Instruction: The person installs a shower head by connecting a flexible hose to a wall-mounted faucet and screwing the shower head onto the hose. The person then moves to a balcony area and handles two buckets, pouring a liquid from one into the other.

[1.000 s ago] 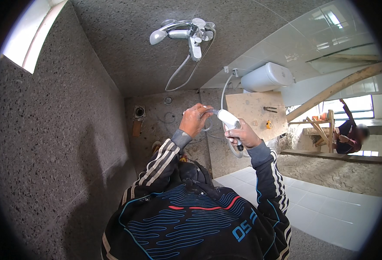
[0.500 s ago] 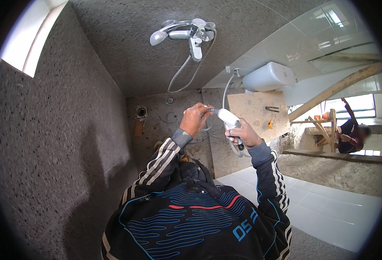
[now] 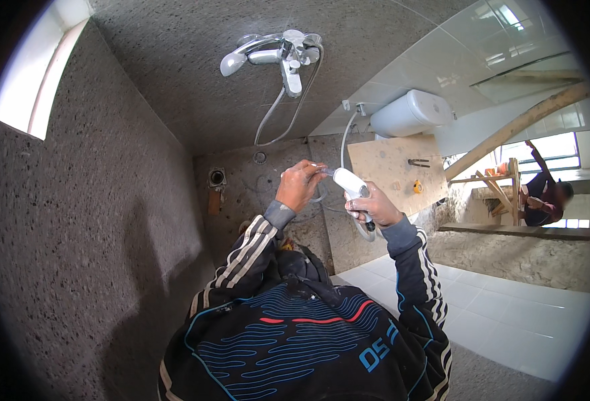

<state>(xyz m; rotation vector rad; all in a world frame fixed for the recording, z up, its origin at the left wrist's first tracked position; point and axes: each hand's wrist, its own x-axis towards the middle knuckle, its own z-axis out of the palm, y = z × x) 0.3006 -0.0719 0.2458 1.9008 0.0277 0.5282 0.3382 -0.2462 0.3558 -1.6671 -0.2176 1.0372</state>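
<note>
My right hand [image 3: 379, 204] is wrapped round the grip of a white hand-held sprayer [image 3: 349, 182], its head tilted up and to the left. A pale hose [image 3: 366, 233] curves below the grip. At the sprayer's head, the fingers of my left hand [image 3: 299, 184] pinch a small clear piece [image 3: 326, 171], perhaps plastic; its exact kind is too small to tell. Behind the sprayer a white hose [image 3: 343, 140] runs down from a small wall valve [image 3: 360, 109]; its lower end is partly hidden.
A chrome shower mixer [image 3: 290, 60] with hand shower is on the far wall. Right of my hands, a board [image 3: 382, 157] carries pliers [image 3: 418, 163] and a yellow tape roll [image 3: 417, 187] beside a white cistern [image 3: 408, 112]. A wooden pole [image 3: 519, 131] slants across; another person [image 3: 545, 200] is beyond the opening.
The view has shifted slightly, and the sprayer is a little lower and further left in it. Both hands keep their grips. The person beyond the opening has shifted posture.
</note>
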